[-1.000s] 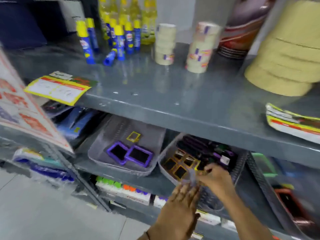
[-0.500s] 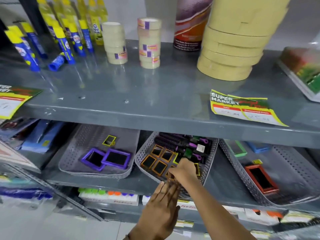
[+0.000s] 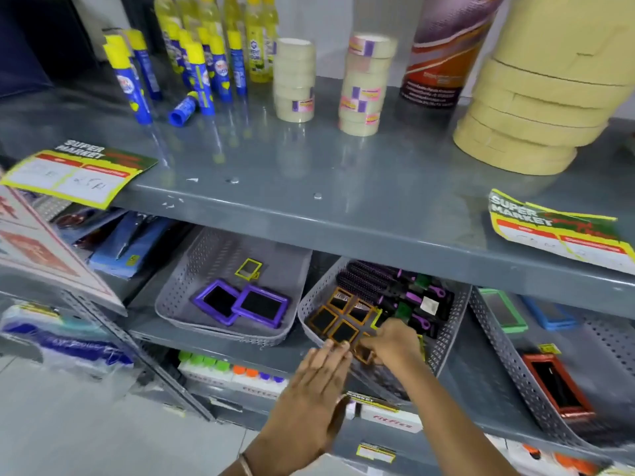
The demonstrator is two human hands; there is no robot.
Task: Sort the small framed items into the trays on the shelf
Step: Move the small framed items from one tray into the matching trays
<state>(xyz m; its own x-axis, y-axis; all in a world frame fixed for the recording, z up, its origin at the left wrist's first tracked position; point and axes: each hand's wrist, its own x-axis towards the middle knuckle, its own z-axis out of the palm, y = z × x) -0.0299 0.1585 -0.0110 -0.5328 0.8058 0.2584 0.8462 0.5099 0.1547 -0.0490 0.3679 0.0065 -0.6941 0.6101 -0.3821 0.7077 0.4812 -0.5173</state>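
A: Head view, lower shelf [image 3: 220, 341]. Report the framed items.

B: Small square frames with dark centres. Middle tray [image 3: 309, 312]: four orange frames [image 3: 338, 316] lying flat in a two-by-two block at its front left corner, touching one another. A fifth orange frame [image 3: 365, 353] sits at the tray's front rim, pinched in the right hand [image 3: 391, 341].

A: Right hand's state?

B: Curled, fingers closed on that frame's edge. Left hand [image 3: 309, 396] is flat, fingers pressed together and extended, tips just beside the held frame; it holds nothing.

A: Other trays?

B: Left tray [image 3: 178, 304]: two purple frames [image 3: 240, 304], overlapping at a corner, plus one small yellow frame [image 3: 248, 269] behind them. Right tray [image 3: 508, 365]: one red frame [image 3: 556, 386], one green [image 3: 503, 310], one blue [image 3: 549, 312], well apart.

A: Anything else in the middle tray?

B: Black and purple brushes [image 3: 388, 286] at the back; count unclear. A yellow-edged item shows beside the right hand, mostly hidden.
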